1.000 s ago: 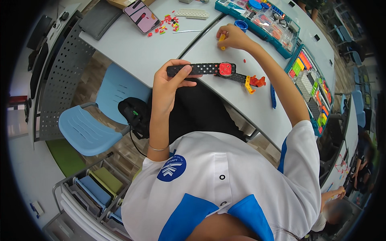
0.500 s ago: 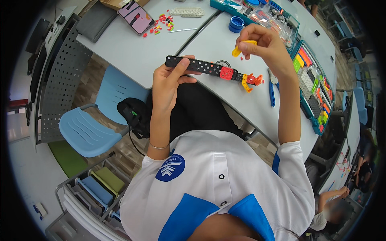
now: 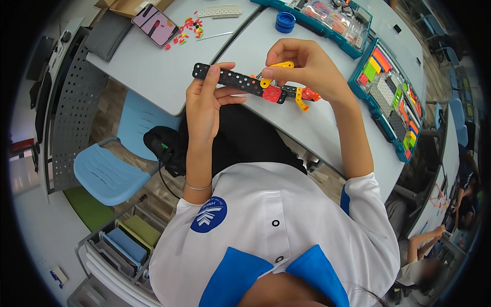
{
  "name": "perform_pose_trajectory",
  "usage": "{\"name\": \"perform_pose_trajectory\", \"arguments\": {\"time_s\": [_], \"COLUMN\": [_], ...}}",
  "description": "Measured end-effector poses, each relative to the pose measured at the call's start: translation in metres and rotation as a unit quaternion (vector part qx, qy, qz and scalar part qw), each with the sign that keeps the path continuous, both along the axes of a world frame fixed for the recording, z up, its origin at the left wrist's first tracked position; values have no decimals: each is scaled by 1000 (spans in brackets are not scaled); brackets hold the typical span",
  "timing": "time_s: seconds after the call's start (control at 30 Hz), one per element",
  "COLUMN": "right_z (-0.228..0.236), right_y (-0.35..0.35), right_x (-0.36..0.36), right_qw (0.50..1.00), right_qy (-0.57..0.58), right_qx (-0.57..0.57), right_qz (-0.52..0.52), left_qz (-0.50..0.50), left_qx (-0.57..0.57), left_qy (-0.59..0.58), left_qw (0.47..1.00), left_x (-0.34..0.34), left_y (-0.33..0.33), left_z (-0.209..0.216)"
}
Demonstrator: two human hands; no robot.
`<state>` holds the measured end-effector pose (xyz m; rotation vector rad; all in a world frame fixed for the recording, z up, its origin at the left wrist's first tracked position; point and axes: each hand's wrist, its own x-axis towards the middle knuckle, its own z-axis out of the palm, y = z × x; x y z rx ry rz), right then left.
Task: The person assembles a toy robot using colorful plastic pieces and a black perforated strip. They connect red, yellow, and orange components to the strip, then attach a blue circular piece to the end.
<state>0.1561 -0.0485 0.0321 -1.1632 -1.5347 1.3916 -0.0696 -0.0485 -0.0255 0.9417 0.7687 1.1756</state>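
Observation:
My left hand [image 3: 200,105] is closed on a long black perforated beam [image 3: 232,79], thumb on top and fingers beneath. A red square block [image 3: 272,93] sits toward the beam's right end. Beyond it are a yellow bent piece [image 3: 300,98] and orange-red parts [image 3: 309,94]. My right hand [image 3: 307,66] pinches a yellow perforated connector piece [image 3: 265,82] between thumb and index finger. Its lower end overlaps the beam just above the red block; I cannot tell whether they are joined.
Left on the table lie a phone [image 3: 155,24], small red, yellow and green pegs [image 3: 190,26], a pale rod [image 3: 215,36] and pale perforated plates [image 3: 220,11]. A blue round part [image 3: 285,22] stands beyond my right hand. Teal parts cases [image 3: 376,118] line the right. A blue chair [image 3: 110,176] stands left.
My right hand has brought the yellow connector down and left, from above the table to the beam by the red block. The beam has shifted slightly left in view. My right forearm now hides the blue-handled pliers.

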Motion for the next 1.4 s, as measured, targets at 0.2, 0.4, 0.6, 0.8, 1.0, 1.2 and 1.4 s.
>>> {"name": "perform_pose_trajectory", "arguments": {"time_s": [0.2,0.4,0.6,0.8,1.0,1.2,1.4], "right_z": [-9,-15,-19,-13,-14,-5,-6], "right_y": [2,3,6,5,10,11,11], "right_x": [1,2,7,10,20,20,27], "right_qw": [999,998,998,998,998,996,992], "right_qy": [-41,-46,-27,-30,-30,11,3], "right_qx": [17,42,52,60,54,65,98], "right_qz": [17,-11,-23,1,30,-61,-78], "left_qz": [-6,-46,-79,-105,-77,-64,-61], "left_qx": [-12,-28,-35,-36,-11,-9,4], "left_qy": [-24,-46,-47,-16,-24,-38,-25], "left_qw": [1000,998,995,994,997,997,998], "left_x": [6,17,29,37,42,42,41], "left_y": [2,2,3,2,-2,-4,-4], "left_z": [0,-2,3,5,5,7,6]}}
